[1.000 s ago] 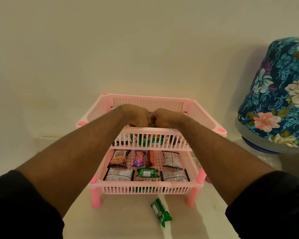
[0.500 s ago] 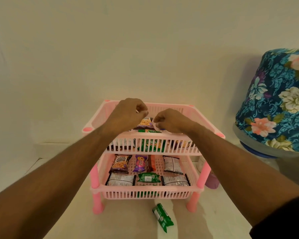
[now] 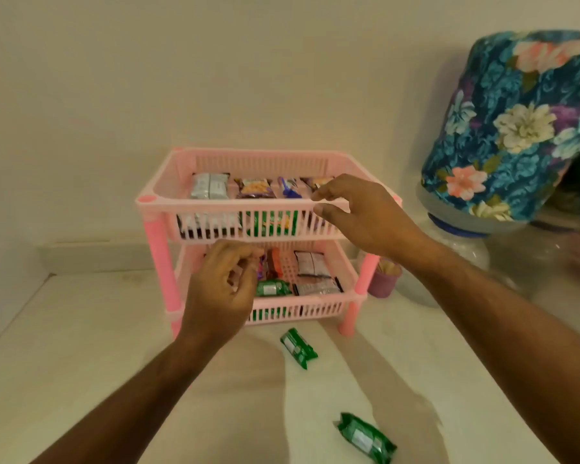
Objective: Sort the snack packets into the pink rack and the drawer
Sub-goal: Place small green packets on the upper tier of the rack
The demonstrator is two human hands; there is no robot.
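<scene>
The two-tier pink rack stands against the wall with several snack packets on each tier. The top tier shows a silver packet and an orange one. My right hand hovers at the top tier's front right rim, fingers apart, holding nothing. My left hand is lower, in front of the bottom tier, fingers loosely curled and empty. Two green packets lie on the white surface: one just in front of the rack, another nearer to me. No drawer is in view.
A water dispenser bottle under a blue floral cover stands to the right. A small purple cup with sticks sits beside the rack's right leg. The white surface has a raised ledge at the back left.
Both hands have come out of the top tier, leaving the packets there. The left hand dropped down in front of the bottom tier; the right drew back to the front rim. The view tilted down.
</scene>
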